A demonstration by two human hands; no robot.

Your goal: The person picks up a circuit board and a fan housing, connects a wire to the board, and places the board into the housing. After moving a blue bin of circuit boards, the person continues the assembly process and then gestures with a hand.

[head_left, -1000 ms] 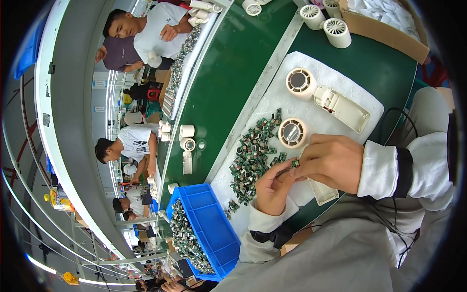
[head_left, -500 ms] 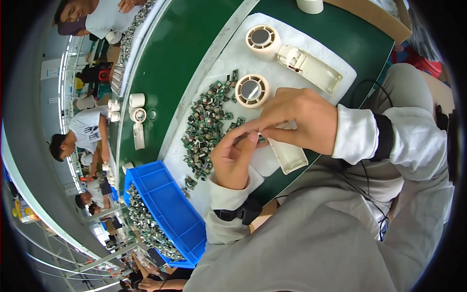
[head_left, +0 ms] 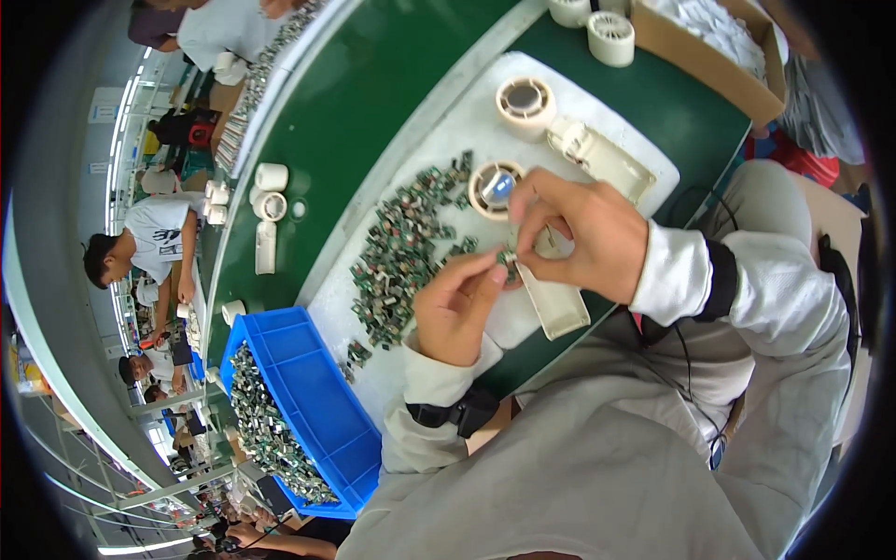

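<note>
A small green circuit board (head_left: 507, 256) is pinched between the thumb and fingers of my left hand (head_left: 455, 313). Just to its right, my right hand (head_left: 593, 238) has thumb and index finger closed at the board's edge; anything between those tips is too small to make out. Beneath my hands lies a cream plastic housing, its round vented head (head_left: 493, 189) beyond my fingers and its open handle shell (head_left: 557, 306) below my right hand. A second housing like it (head_left: 602, 161) lies farther off, joined to another round head (head_left: 525, 105). Loose circuit boards (head_left: 401, 247) are heaped left of my hands.
A white foam sheet (head_left: 467, 112) lies on the green table (head_left: 373, 89). A blue bin (head_left: 322, 401) beside my left arm holds more boards. Cream round parts (head_left: 611, 39) and a cardboard box (head_left: 709, 56) stand at the far right. Across the table, people (head_left: 159, 238) sit near other cream housings.
My right hand's fingers have lifted and bent into a loop, uncovering the board in my left hand. The view has shifted slightly, showing more cream parts and the box at the far right.
</note>
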